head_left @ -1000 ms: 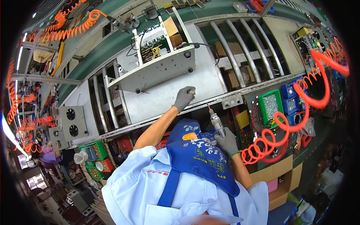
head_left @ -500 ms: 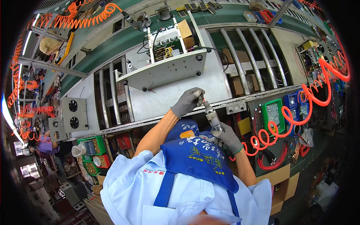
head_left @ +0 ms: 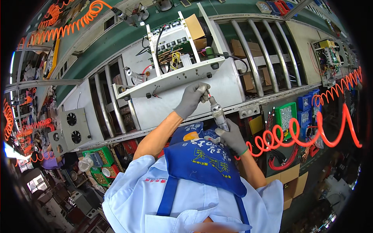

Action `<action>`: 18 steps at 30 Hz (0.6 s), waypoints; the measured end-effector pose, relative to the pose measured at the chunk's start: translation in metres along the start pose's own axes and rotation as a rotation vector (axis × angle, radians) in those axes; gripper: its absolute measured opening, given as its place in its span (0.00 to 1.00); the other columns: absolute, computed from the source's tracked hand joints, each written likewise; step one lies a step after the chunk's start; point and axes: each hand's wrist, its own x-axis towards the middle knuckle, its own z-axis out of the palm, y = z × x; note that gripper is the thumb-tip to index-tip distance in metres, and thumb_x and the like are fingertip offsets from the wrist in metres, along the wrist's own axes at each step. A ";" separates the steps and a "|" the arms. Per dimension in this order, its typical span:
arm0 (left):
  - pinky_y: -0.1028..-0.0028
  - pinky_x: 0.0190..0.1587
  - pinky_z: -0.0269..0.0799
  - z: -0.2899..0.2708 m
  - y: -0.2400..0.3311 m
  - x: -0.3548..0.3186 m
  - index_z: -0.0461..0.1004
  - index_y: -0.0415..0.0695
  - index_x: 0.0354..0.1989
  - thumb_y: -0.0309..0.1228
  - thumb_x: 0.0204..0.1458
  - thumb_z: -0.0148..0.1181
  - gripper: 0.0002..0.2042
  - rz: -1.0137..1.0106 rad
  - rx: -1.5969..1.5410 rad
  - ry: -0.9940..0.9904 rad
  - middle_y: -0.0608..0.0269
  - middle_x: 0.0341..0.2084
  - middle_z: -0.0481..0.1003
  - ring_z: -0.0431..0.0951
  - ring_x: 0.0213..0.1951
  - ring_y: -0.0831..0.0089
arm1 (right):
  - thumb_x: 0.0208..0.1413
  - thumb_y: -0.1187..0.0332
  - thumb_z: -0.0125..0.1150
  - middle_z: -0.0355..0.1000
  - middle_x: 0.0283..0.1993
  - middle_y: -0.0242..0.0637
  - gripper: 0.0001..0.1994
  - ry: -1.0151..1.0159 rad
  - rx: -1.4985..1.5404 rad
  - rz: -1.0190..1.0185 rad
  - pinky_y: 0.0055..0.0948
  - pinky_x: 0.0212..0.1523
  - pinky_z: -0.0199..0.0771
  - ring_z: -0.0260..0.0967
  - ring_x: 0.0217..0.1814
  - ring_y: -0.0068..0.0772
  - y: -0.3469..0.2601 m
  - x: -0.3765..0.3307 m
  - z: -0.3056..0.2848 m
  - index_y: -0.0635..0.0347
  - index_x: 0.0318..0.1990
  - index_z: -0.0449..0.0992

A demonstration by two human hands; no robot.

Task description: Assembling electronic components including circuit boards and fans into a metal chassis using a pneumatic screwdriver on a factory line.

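Observation:
A silver air screwdriver point(head_left: 218, 115) is in my right hand point(head_left: 234, 137), whose gloved fingers wrap round its body. Its reddish bit points up and away from me. My left hand point(head_left: 193, 98), also in a grey glove, has its fingers pinched together at the tip of that bit; whatever is between them is too small to make out. Just beyond both hands stands an open metal chassis point(head_left: 167, 82) with green circuit boards, yellow wires point(head_left: 176, 60) and black feet under its panel. The left hand is close to the panel's lower edge.
Metal rollers point(head_left: 248, 58) lie on both sides of the grey work plate point(head_left: 155, 110). At right, a coiled orange air hose point(head_left: 287, 134) crosses green and blue screw bins point(head_left: 286, 116). Left stands a panel with fans point(head_left: 74, 126); parts bins point(head_left: 101, 157) sit below it.
Both hands and the screwdriver have moved slightly away from me, closer to the chassis. The view has shifted, and the orange hose hangs in a different curve.

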 end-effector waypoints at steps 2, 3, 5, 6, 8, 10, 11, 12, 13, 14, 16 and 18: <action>0.80 0.27 0.66 -0.001 0.004 0.007 0.73 0.37 0.40 0.34 0.61 0.51 0.12 0.000 0.187 0.119 0.65 0.23 0.71 0.68 0.23 0.80 | 0.48 0.65 0.63 0.66 0.28 0.30 0.16 0.142 -0.228 -0.164 0.20 0.20 0.62 0.60 0.21 0.15 0.003 0.009 0.008 0.62 0.42 0.70; 0.80 0.26 0.66 0.000 0.007 0.010 0.73 0.37 0.40 0.34 0.61 0.50 0.12 -0.030 0.171 0.119 0.65 0.23 0.71 0.68 0.22 0.81 | 0.48 0.65 0.64 0.66 0.28 0.30 0.15 0.167 -0.229 -0.195 0.20 0.22 0.62 0.60 0.22 0.15 0.003 0.013 0.009 0.62 0.41 0.70; 0.79 0.27 0.68 0.002 0.016 0.011 0.73 0.36 0.41 0.36 0.61 0.50 0.14 -0.106 0.170 0.135 0.65 0.23 0.72 0.70 0.23 0.80 | 0.48 0.65 0.64 0.65 0.28 0.29 0.15 0.196 -0.224 -0.223 0.21 0.23 0.63 0.60 0.24 0.15 0.001 0.017 0.010 0.63 0.40 0.71; 0.79 0.27 0.68 0.003 0.024 0.009 0.73 0.36 0.41 0.36 0.61 0.50 0.14 -0.090 0.156 0.093 0.65 0.23 0.72 0.70 0.23 0.80 | 0.48 0.65 0.64 0.66 0.28 0.29 0.15 0.167 -0.148 -0.145 0.22 0.25 0.63 0.60 0.24 0.15 0.000 0.018 0.010 0.63 0.40 0.71; 0.76 0.29 0.70 0.010 0.043 -0.001 0.73 0.35 0.43 0.39 0.59 0.52 0.17 -0.075 0.569 -0.008 0.60 0.25 0.74 0.73 0.24 0.77 | 0.48 0.65 0.64 0.66 0.27 0.28 0.14 0.143 -0.070 -0.058 0.23 0.26 0.64 0.60 0.25 0.16 -0.001 0.019 0.009 0.63 0.39 0.71; 0.73 0.30 0.71 0.006 0.076 -0.007 0.74 0.39 0.44 0.41 0.55 0.58 0.17 0.252 0.997 0.008 0.57 0.27 0.76 0.74 0.25 0.73 | 0.47 0.65 0.64 0.66 0.26 0.29 0.14 0.226 -0.135 -0.097 0.25 0.26 0.65 0.61 0.25 0.18 -0.001 0.020 0.008 0.63 0.38 0.72; 0.72 0.30 0.70 -0.001 0.098 -0.007 0.75 0.41 0.44 0.40 0.54 0.60 0.17 0.458 1.152 0.014 0.57 0.27 0.76 0.74 0.25 0.72 | 0.47 0.65 0.64 0.66 0.26 0.29 0.14 0.235 -0.127 -0.077 0.25 0.26 0.65 0.61 0.25 0.18 0.001 0.022 0.008 0.63 0.38 0.72; 0.72 0.30 0.71 -0.015 0.124 0.002 0.75 0.43 0.45 0.40 0.52 0.63 0.17 0.592 1.253 0.074 0.60 0.27 0.76 0.75 0.26 0.72 | 0.47 0.65 0.64 0.67 0.26 0.30 0.14 0.284 -0.160 -0.124 0.25 0.27 0.65 0.61 0.25 0.18 0.002 0.025 0.008 0.63 0.38 0.72; 0.72 0.32 0.72 -0.028 0.147 0.013 0.75 0.41 0.45 0.42 0.51 0.64 0.19 0.427 1.217 0.162 0.57 0.28 0.76 0.76 0.28 0.68 | 0.47 0.65 0.64 0.67 0.26 0.31 0.14 0.333 -0.192 -0.178 0.26 0.27 0.65 0.61 0.25 0.19 0.005 0.028 0.008 0.63 0.37 0.72; 0.67 0.40 0.73 -0.043 0.167 0.032 0.71 0.38 0.51 0.43 0.48 0.65 0.26 0.616 1.291 0.203 0.51 0.37 0.75 0.77 0.38 0.63 | 0.47 0.65 0.64 0.67 0.26 0.31 0.14 0.338 -0.195 -0.152 0.26 0.27 0.65 0.61 0.25 0.19 0.007 0.032 0.008 0.63 0.37 0.72; 0.57 0.58 0.63 -0.070 0.196 0.079 0.54 0.38 0.65 0.52 0.35 0.71 0.49 0.700 1.693 0.212 0.37 0.57 0.63 0.65 0.58 0.48 | 0.46 0.64 0.65 0.67 0.25 0.32 0.15 0.331 -0.246 -0.020 0.26 0.30 0.66 0.62 0.27 0.20 0.012 0.043 0.007 0.64 0.37 0.72; 0.54 0.62 0.59 -0.090 0.198 0.114 0.49 0.40 0.67 0.59 0.31 0.70 0.56 0.680 1.780 0.158 0.32 0.59 0.58 0.60 0.61 0.41 | 0.44 0.60 0.67 0.72 0.29 0.40 0.19 0.339 -0.287 -0.024 0.30 0.33 0.70 0.69 0.29 0.28 0.015 0.054 0.006 0.64 0.40 0.72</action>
